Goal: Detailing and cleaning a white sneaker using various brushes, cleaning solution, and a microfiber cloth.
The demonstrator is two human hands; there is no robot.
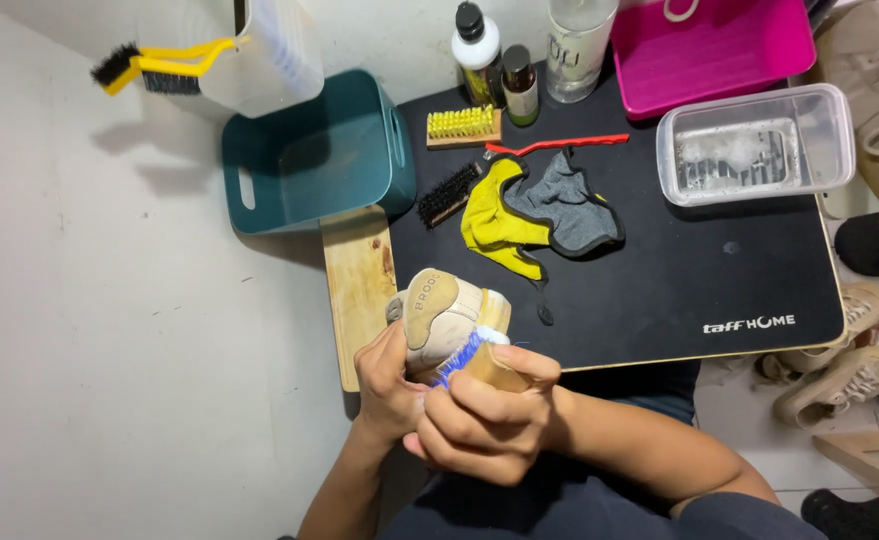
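I'm looking down on my hands at the near edge of the black-topped table (660, 290). My left hand (392, 385) has its grip wrapped round a beige shoe with a tan rubber sole (440, 318), sole turned up toward me, held just over the table's near left corner. My right hand (485, 425) is clamped on a wooden-backed brush with blue bristles (480, 360), bristles pressed against the shoe's sole edge.

Farther out on the table lies a crumpled yellow and grey cloth (535, 215), with a black-bristled brush (448, 195) just left of it and a thin red-handled brush (560, 145) beyond. A wooden brush with yellow bristles (463, 126) sits near a white bottle with black cap (477, 50) and a small dark bottle (520, 85). Far right: a clear plastic tub of sudsy water (755, 145) and a pink tray (715, 55). A teal plastic bin (310, 155) stands on the floor to the left.
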